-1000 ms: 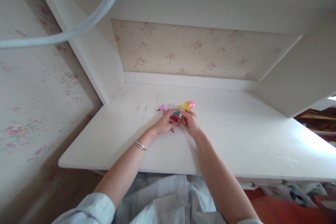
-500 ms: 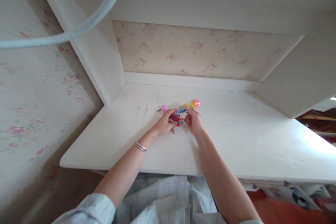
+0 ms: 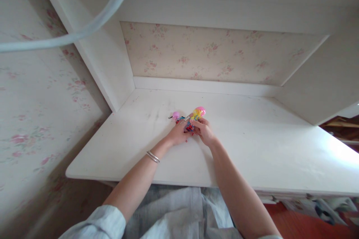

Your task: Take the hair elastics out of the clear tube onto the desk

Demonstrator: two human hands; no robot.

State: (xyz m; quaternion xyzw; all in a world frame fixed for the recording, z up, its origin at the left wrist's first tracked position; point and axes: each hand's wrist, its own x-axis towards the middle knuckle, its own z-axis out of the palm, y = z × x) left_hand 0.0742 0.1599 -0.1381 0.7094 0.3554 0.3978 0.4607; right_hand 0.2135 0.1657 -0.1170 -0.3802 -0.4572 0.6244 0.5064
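Observation:
A clear tube (image 3: 199,112) with pink, yellow and blue contents lies slanted between my hands, its rounded pink end pointing away to the right. My right hand (image 3: 206,132) is closed on its side, thumb on top. Curled around a clump of small red and blue pieces (image 3: 190,128) is my left hand (image 3: 178,133), at the tube's near end. The fingers partly hide the clump, so I cannot tell what kind of pieces they are. Beyond my left hand sits a round pink piece (image 3: 175,115) with a black loop.
The white desktop (image 3: 252,138) carries a few tiny red bits by my hands. A raised white back edge (image 3: 207,86) and side panels enclose it. A pale curved tube or cable (image 3: 92,26) crosses the upper left, close to the camera.
The clear tube has shifted left and turned more upright, its near end now over the red and blue clump. Both hands have come closer together.

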